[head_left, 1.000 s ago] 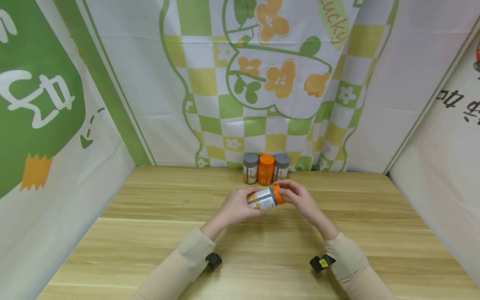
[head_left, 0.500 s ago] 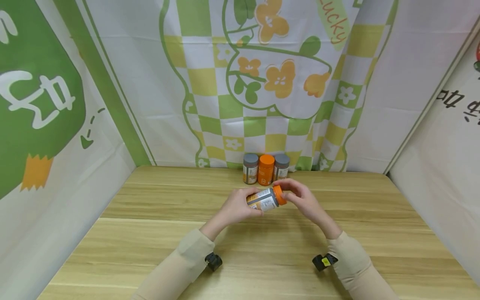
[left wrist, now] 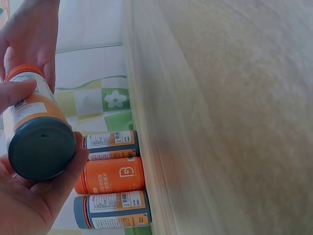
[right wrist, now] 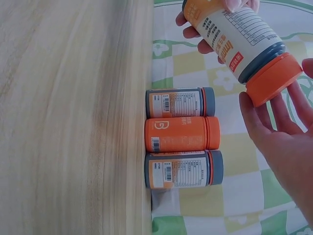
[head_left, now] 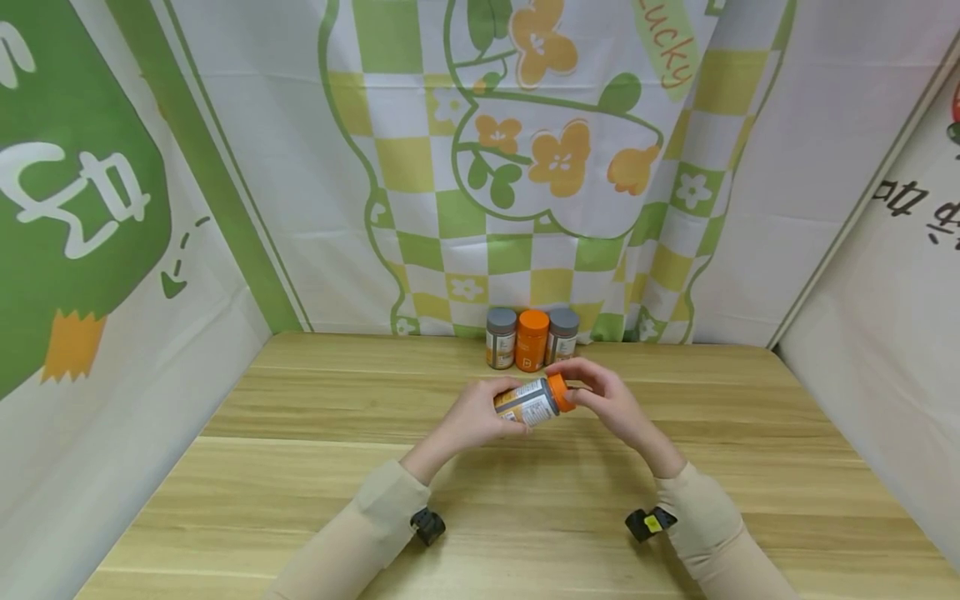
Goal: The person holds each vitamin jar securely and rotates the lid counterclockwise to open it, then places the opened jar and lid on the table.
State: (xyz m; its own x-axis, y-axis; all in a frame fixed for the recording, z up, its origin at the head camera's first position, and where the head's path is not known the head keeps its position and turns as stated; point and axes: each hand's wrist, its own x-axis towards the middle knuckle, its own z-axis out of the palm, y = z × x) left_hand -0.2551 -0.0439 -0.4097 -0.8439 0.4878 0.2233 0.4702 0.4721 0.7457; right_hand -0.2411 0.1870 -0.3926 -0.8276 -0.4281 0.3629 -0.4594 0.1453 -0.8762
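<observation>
My left hand (head_left: 474,414) grips a grey-and-orange supplement bottle (head_left: 527,402) round its body, above the table and tilted on its side. Its dark grey base (left wrist: 42,148) faces the left wrist camera. At the other end sits an orange cap (right wrist: 274,80), on the bottle's mouth. My right hand (head_left: 611,408) holds this cap between thumb and fingertips. Behind the hands stand three more bottles in a row: a grey-capped bottle (head_left: 501,338), an all-orange bottle (head_left: 532,340) and another grey-capped bottle (head_left: 562,332), its lower part close behind the right hand in the head view.
The wooden table (head_left: 315,492) spreads out beneath both arms. At its back edge hangs a green-and-yellow checked curtain (head_left: 465,242), right behind the bottle row. Printed white cloth (head_left: 885,333) closes off the sides. A small black camera (head_left: 428,526) is on the left wrist.
The right hand and forearm have shifted slightly to the right, and the capped end of the held bottle has moved slightly right and down. The left hand stays almost still.
</observation>
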